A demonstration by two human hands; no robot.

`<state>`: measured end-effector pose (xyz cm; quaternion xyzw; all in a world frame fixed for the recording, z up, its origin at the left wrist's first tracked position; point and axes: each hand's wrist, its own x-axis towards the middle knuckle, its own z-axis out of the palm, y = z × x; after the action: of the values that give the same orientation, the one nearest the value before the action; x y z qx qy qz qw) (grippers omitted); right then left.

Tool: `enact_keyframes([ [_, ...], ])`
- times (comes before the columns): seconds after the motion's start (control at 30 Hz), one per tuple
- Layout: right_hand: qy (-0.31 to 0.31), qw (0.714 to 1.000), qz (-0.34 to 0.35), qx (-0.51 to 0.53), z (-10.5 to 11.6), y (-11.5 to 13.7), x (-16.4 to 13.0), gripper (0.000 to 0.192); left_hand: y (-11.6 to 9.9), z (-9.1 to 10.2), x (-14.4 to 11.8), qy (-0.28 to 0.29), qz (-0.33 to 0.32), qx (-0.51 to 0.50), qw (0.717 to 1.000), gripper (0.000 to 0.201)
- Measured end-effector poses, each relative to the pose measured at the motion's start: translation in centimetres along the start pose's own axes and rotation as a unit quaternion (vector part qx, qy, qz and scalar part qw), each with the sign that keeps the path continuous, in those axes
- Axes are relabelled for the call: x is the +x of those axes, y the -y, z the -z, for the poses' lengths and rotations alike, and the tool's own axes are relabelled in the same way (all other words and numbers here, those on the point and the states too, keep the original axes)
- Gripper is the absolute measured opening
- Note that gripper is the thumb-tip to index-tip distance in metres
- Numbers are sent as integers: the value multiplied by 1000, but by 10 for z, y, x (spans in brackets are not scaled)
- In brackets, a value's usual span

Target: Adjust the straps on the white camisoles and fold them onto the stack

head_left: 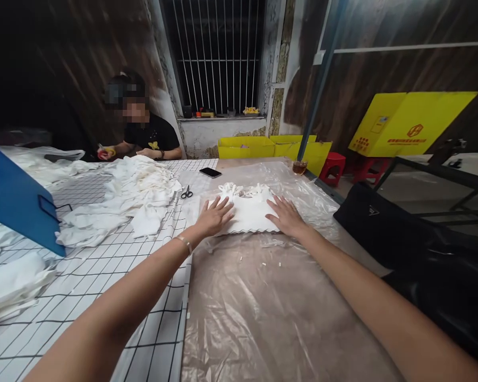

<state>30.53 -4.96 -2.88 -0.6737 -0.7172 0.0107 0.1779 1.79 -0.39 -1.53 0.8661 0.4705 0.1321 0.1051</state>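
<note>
The bare left hand [215,216], fingers spread apart, is laid on the left side of a flat, white, wavy-edged fabric garment [252,215], placed on a clear plastic sheet [242,307] and pressed at its right by the similarly splayed right hand [287,216], apparently to be held smooth.

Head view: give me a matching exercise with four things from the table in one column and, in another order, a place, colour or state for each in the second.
Things:
1. Garment
2. Scissors
3. Glass
4. Phone

Places, colours or states:
A. Amber liquid inside
B. Lying flat, screen dark
C. White, under the left hand and right hand
D. Black, with finger loops

Pairs: 1-C, 2-D, 3-A, 4-B
</note>
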Motion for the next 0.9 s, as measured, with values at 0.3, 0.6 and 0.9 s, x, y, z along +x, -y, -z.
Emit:
enact_keyframes([
  [0.3,138,988,-73,-15,-9,-3,49,64,15,-3,41,125,91,54,987,66],
  [0.6,36,976,27,211,10,-10,-83,12,-38,-1,-59,-69,24,-84,994,24],
  [0.9,39,990,-102,95,-6,36,-124,5,-96,-50,-81,-22,150,-78,985,17],
])
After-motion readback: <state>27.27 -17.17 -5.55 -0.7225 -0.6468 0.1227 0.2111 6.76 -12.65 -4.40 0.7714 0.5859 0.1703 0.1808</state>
